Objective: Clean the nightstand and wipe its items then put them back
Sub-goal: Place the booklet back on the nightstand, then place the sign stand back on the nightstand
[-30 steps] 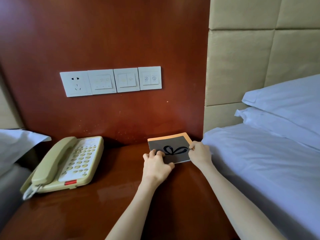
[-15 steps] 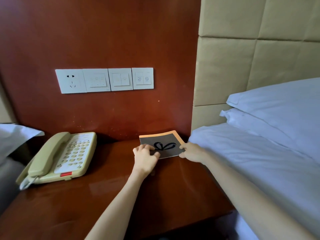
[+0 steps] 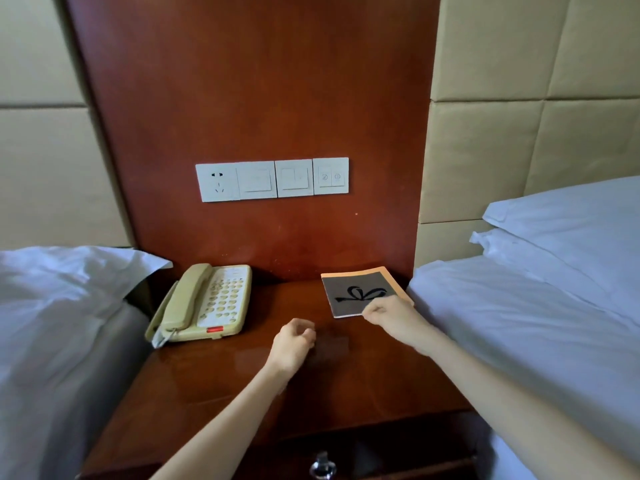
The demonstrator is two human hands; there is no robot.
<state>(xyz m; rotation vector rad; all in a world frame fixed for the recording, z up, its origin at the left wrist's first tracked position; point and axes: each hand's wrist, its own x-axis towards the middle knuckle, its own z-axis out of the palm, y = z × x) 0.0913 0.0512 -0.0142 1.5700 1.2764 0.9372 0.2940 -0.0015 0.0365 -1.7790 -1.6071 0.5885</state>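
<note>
Glossy nightstand (image 3: 214, 386), right hand (image 3: 391, 311) on booklet (image 3: 360, 292), left hand (image 3: 294, 342) loosely curled

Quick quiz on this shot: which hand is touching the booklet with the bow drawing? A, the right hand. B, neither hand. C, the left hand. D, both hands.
A: the right hand rests at the near edge of the booklet, while the left hand hangs curled over the bare nightstand top, apart from the booklet.
</note>
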